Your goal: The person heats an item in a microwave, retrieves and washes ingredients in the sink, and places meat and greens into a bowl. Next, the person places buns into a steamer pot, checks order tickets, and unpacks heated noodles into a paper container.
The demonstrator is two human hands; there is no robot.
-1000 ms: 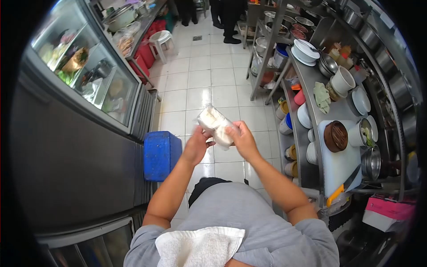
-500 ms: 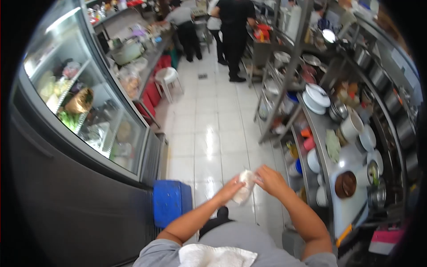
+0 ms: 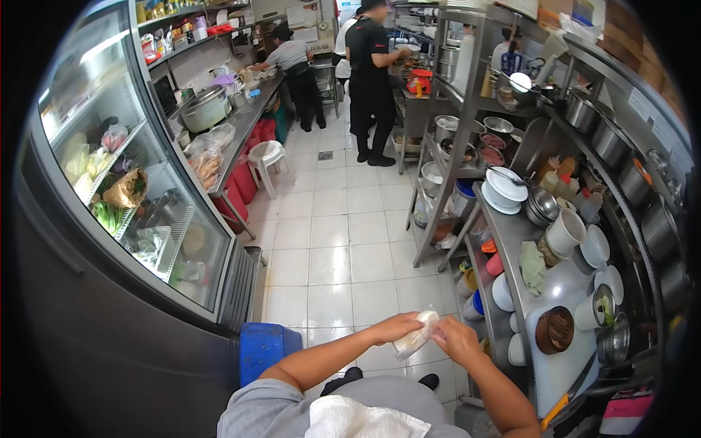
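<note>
A clear plastic packet with white contents [image 3: 414, 336] is held in front of my body, above the tiled floor. My left hand [image 3: 396, 328] is wrapped round its left side. The fingers of my right hand [image 3: 454, 339] pinch at the packet's upper right side, beside my left fingertips. The packet is tilted, its lower end pointing down and left. A white towel [image 3: 361, 418] lies against my grey shirt.
A glass-door fridge [image 3: 124, 175] stands left, a blue bin [image 3: 266, 349] beside it. On the right, a steel table [image 3: 511, 233] holds a cutting board [image 3: 544, 365], a brown round container [image 3: 554, 330], a knife and bowls. Several people stand farther back; a white stool [image 3: 269, 160] is left of the aisle.
The view has tilted up, showing more of the room. Both hands have moved right relative to my body with the packet, which has turned from lying across both hands to a steeper slant.
</note>
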